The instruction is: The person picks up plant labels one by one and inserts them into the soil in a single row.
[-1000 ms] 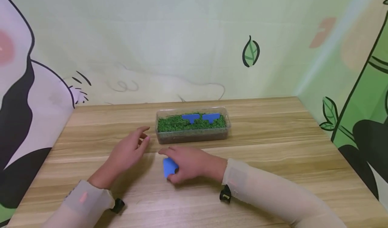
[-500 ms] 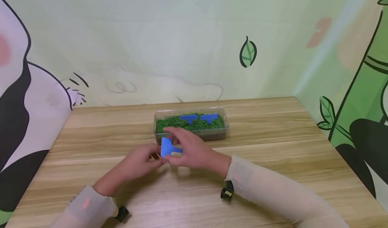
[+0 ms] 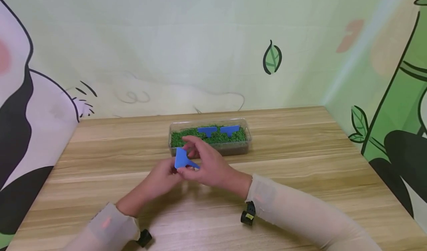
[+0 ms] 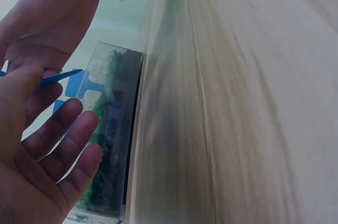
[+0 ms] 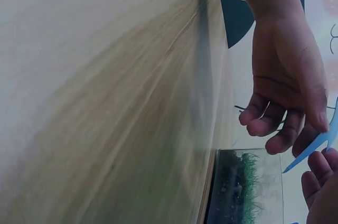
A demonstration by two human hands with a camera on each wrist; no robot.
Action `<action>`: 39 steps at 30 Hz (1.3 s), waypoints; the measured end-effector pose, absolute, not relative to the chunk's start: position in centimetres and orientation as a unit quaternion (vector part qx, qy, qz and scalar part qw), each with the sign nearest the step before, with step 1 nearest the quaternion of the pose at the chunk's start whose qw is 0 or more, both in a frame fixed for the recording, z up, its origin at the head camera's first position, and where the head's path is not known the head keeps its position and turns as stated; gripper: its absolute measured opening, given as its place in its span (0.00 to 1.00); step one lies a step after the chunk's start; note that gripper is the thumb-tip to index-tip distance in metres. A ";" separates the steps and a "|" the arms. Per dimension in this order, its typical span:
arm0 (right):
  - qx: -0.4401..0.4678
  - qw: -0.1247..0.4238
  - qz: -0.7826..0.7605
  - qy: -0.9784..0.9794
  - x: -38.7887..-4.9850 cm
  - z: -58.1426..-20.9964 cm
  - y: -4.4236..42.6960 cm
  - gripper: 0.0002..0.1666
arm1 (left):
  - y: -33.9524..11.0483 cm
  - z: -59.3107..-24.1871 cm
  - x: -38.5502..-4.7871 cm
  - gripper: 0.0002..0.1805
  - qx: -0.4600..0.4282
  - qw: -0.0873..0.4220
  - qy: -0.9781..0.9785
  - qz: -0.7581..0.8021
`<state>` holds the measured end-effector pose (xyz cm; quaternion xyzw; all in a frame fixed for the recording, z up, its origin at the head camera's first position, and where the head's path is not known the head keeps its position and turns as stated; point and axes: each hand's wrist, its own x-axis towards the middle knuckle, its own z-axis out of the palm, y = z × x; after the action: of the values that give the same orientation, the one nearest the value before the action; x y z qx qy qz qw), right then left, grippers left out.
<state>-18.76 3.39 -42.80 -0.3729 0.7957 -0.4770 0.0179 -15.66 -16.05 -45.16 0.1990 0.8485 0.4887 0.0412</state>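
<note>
A blue T-shaped plant label [image 3: 181,159] is up between the two hands, in front of a clear box. Its pointed stem turns toward the right palm. My left hand [image 3: 164,177] pinches it with thumb and index finger; in the left wrist view the other left fingers [image 4: 68,139] stay loosely spread. My right hand [image 3: 213,164] holds the label's wide head between its thumb and fingers, the index finger raised above it. Part of the label is hidden by fingers in both wrist views.
Behind the hands, a clear plastic box [image 3: 230,149] holds green grass [image 3: 186,133] over dark soil. Two blue plant labels stand in the grass, one near the middle [image 3: 207,131] and one farther right [image 3: 230,130]. The wooden table [image 3: 300,162] meets a printed wall backdrop [image 3: 200,58].
My right hand has lifted the plant label from low over the table toward the box. My left hand has come in from the left and taken hold of it, and the label has tilted.
</note>
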 end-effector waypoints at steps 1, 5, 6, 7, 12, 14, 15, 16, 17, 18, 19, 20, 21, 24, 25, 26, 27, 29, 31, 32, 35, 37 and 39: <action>-0.372 0.019 -0.478 0.796 -18.7 -42.8 3.4 0.47 | -16.0 -45.2 -15.6 0.10 0.193 0.040 0.849 0.490; -0.368 0.016 -0.477 0.798 -18.7 -42.9 3.4 0.48 | -15.7 -45.2 -15.7 0.11 0.183 0.030 0.851 0.492; -0.368 0.012 -0.476 0.799 -18.7 -43.0 3.4 0.49 | -15.7 -45.2 -15.7 0.12 0.183 0.028 0.851 0.491; -0.369 0.007 -0.475 0.799 -18.7 -43.0 3.4 0.49 | -15.6 -45.2 -15.6 0.12 0.183 0.027 0.851 0.492; -0.378 -0.014 -0.471 0.797 -18.9 -43.3 3.5 0.49 | -15.7 -45.2 -15.6 0.11 0.184 0.019 0.858 0.479; -0.381 -0.017 -0.475 0.793 -18.9 -43.4 3.5 0.47 | -15.9 -45.3 -15.5 0.11 0.176 0.021 0.863 0.473; -0.382 -0.021 -0.473 0.794 -19.0 -43.4 3.6 0.46 | -16.0 -45.3 -15.5 0.11 0.171 0.023 0.866 0.470; -0.383 -0.024 -0.472 0.794 -19.1 -43.4 3.7 0.44 | -16.1 -45.3 -15.5 0.10 0.163 0.026 0.868 0.468; -0.384 -0.028 -0.469 0.795 -19.1 -43.4 3.7 0.43 | -16.1 -45.3 -15.4 0.09 0.158 0.028 0.870 0.467; -0.385 -0.029 -0.466 0.796 -19.2 -43.4 3.8 0.41 | -16.2 -45.3 -15.4 0.09 0.154 0.029 0.872 0.465; -0.388 -0.030 -0.463 0.796 -19.3 -43.3 3.8 0.38 | -16.3 -45.3 -15.4 0.09 0.151 0.028 0.874 0.460; -0.393 -0.031 -0.457 0.797 -19.3 -43.1 3.9 0.35 | -16.3 -45.3 -15.4 0.09 0.153 0.026 0.877 0.455; -0.400 -0.031 -0.451 0.797 -19.4 -43.0 3.9 0.32 | -16.4 -45.3 -15.4 0.08 0.159 0.022 0.878 0.450; -0.422 -0.025 -0.439 0.793 -19.7 -42.7 4.0 0.24 | -16.4 -45.4 -15.5 0.07 0.179 0.014 0.881 0.438; -0.429 -0.024 -0.435 0.792 -19.8 -42.5 4.1 0.22 | -16.4 -45.4 -15.5 0.07 0.185 0.012 0.882 0.434; -0.435 -0.025 -0.429 0.792 -19.9 -42.4 4.1 0.20 | -16.5 -45.4 -15.5 0.08 0.190 0.011 0.882 0.431; -0.438 -0.025 -0.423 0.793 -19.9 -42.4 4.2 0.19 | -16.5 -45.4 -15.5 0.08 0.192 0.010 0.883 0.428; -0.439 -0.028 -0.414 0.797 -20.0 -42.2 4.3 0.16 | -16.6 -45.4 -15.6 0.07 0.191 0.014 0.886 0.422; -0.436 -0.032 -0.409 0.801 -20.1 -42.1 4.4 0.14 | -16.6 -45.4 -15.6 0.06 0.189 0.017 0.890 0.415; -0.434 -0.033 -0.408 0.803 -20.1 -42.0 4.5 0.13 | -16.6 -45.4 -15.6 0.06 0.185 0.021 0.891 0.415; -0.430 -0.035 -0.405 0.806 -20.1 -41.9 4.7 0.12 | -16.7 -45.3 -15.6 0.07 0.174 0.031 0.891 0.418; -0.430 -0.033 -0.404 0.807 -20.2 -41.7 4.8 0.13 | -16.7 -45.3 -15.7 0.08 0.168 0.035 0.889 0.425; -0.431 -0.033 -0.400 0.808 -20.2 -41.6 4.8 0.12 | -16.8 -45.3 -15.7 0.08 0.161 0.035 0.890 0.426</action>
<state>-20.23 4.85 -41.60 -0.4309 0.8081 -0.4002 -0.0325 -15.72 -16.82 -45.34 0.1612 0.8896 0.4259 0.0354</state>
